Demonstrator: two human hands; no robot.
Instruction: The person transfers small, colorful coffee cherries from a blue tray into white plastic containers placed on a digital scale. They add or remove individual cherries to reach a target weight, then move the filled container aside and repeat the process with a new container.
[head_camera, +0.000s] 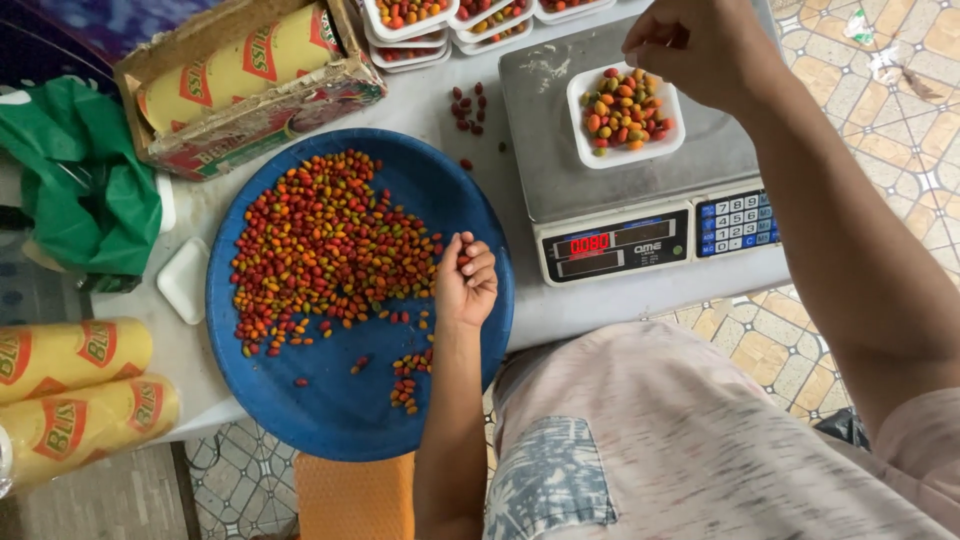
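Fruits (320, 240), small, oval, red, orange and green, lie heaped on blue tray (350, 420). Left hand (466, 280) rests at heap's edge, fingers curled loosely over a few fruits. Right hand (695, 45) hovers above white dish (676, 140) of fruits on scale (560, 170), fingertips pinched; contents cannot be told.

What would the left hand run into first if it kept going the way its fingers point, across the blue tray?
The left hand points up the blue tray. Just ahead looks like bare tray, then its far rim and the loose berries on the table beyond, though depth is hard to judge.
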